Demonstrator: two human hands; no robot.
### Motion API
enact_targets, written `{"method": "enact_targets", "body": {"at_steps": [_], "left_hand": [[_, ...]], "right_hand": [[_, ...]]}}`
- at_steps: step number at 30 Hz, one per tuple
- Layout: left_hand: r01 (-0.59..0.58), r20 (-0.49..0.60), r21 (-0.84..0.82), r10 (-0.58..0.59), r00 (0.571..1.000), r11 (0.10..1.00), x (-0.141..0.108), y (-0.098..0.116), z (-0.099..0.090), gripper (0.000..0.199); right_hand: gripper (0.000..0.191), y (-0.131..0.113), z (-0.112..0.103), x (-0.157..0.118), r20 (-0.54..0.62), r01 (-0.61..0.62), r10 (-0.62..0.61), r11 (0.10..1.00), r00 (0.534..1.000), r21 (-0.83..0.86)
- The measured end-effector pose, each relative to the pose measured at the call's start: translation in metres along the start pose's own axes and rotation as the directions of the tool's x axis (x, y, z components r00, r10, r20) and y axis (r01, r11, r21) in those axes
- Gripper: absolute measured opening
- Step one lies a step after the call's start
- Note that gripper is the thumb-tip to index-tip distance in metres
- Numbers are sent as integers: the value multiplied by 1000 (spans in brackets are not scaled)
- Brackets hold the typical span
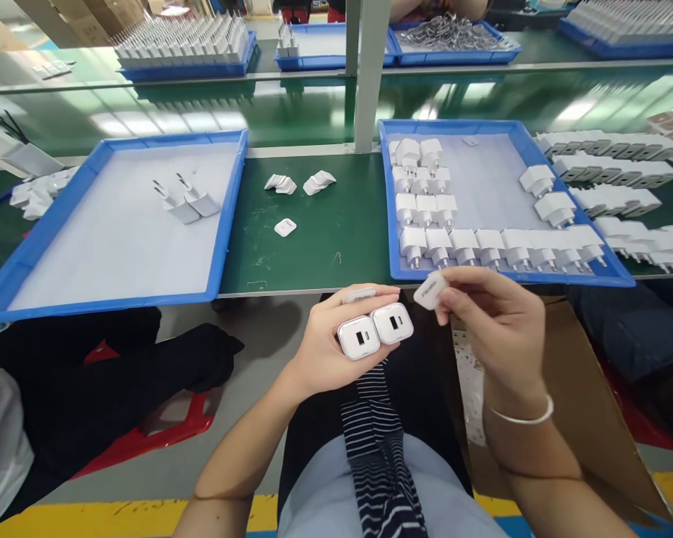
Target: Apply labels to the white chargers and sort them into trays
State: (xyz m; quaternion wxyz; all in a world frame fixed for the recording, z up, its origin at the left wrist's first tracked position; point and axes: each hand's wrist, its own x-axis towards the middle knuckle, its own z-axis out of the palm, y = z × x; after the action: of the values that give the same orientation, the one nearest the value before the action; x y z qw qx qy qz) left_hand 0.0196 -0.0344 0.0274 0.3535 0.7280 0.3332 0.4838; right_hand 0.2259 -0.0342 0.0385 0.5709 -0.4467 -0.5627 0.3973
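Note:
My left hand [317,347] is closed around two white USB chargers [359,338] side by side, their faces with the port slots toward me. Tucked between its upper fingers is a small white square piece [360,294]. Just to the right, my right hand [502,321] pinches a thin white square cover [431,291] with rounded corners, faintly marked, apart from the chargers. On the green table beyond lie two small fanned stacks of similar covers [280,184] and one single cover [285,227].
A blue-rimmed tray [217,254] at left holds two plug chargers [188,203]. Another blue tray [388,202] at right bears rows of chargers [426,209]. More chargers [617,168] line the far right. A metal post [370,75] rises behind. Seated people flank me; an open cardboard box [588,403] stands below.

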Motion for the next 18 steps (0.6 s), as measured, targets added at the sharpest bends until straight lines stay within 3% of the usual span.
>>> {"method": "enact_targets", "body": {"at_steps": [3, 6, 10, 18], "left_hand": [[-16, 22, 28, 16, 1000, 999, 2, -1, -4, 45], [-40, 43, 36, 38, 998, 999, 5, -1, -6, 44], [-53, 74, 59, 49, 996, 997, 6, 0, -6, 43], [-75, 110, 45, 70, 992, 996, 6, 0, -8, 44]], "right_hand": [[20, -18, -14, 12, 288, -138, 125, 990, 949, 25], [14, -28, -17, 25, 456, -270, 228, 962, 860, 28], [8, -29, -9, 35, 519, -357, 313, 934, 796, -16], [8, -23, -2, 41, 557, -387, 343, 921, 756, -42]]}}
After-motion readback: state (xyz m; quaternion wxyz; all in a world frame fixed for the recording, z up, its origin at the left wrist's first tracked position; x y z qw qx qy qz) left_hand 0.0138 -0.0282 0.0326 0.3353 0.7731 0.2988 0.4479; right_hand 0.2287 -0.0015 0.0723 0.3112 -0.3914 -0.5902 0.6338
